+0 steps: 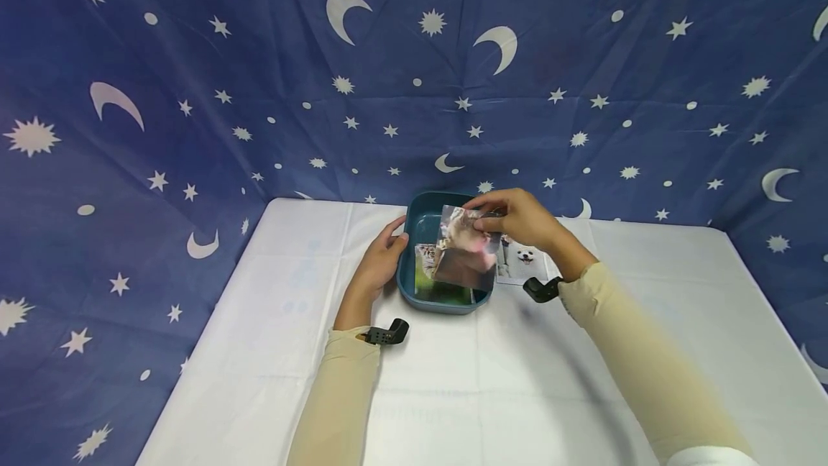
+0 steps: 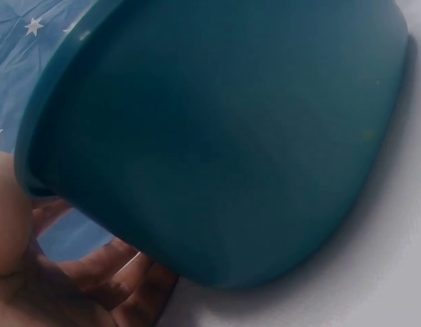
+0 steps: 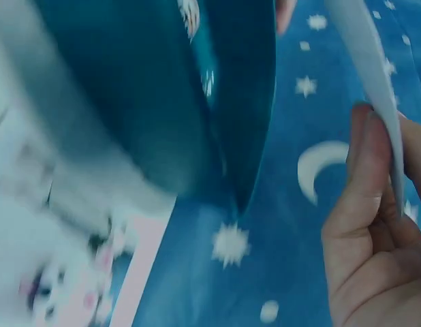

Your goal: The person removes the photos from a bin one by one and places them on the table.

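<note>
Star-and-moon cloth is framing the white table [image 1: 291, 351] as the right hand [image 1: 517, 218] is pinching a photo [image 1: 467, 250] over the teal tray [image 1: 446, 306] — left hand [image 1: 384, 257] bracing its nine-o'clock wall, fingers relaxed — lowering it flat inside looks next.

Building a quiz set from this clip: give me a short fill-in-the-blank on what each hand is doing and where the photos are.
1. The right hand pinches a photo above the ____ tray.
2. The left hand rests against the tray's ____ side.
3. A photo of a white dog lies on the white tablecloth, to the ____ of the tray.
4. A tiger photo lies ____ the tray.

Missing words: teal; left; right; inside
</note>
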The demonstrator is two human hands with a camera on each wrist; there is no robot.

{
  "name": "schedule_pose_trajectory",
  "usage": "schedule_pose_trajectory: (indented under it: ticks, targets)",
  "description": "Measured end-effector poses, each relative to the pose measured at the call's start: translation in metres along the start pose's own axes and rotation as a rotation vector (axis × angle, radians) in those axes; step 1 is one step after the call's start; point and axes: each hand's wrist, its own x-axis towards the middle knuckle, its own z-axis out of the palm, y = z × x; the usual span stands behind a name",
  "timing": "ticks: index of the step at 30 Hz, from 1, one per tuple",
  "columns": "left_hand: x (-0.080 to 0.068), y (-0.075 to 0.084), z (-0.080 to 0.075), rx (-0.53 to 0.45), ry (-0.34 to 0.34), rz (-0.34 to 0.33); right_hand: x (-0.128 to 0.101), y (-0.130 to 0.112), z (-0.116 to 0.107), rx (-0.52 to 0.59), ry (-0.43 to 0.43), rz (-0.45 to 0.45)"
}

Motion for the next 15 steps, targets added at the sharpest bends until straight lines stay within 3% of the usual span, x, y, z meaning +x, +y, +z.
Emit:
schedule_pose_trajectory:
  ticks: [4, 15]
  targets:
    - [-0.001, 0.001, 0.001, 0.004, 0.0, -0.004, -0.016, 0.02, -0.027, 0.067, 0.06, 0.087]
    - [0.0, 0.0, 0.001, 0.007, 0.002, -0.01, -0.059, 0.096, -0.088, 0.084, 0.111, 0.261]
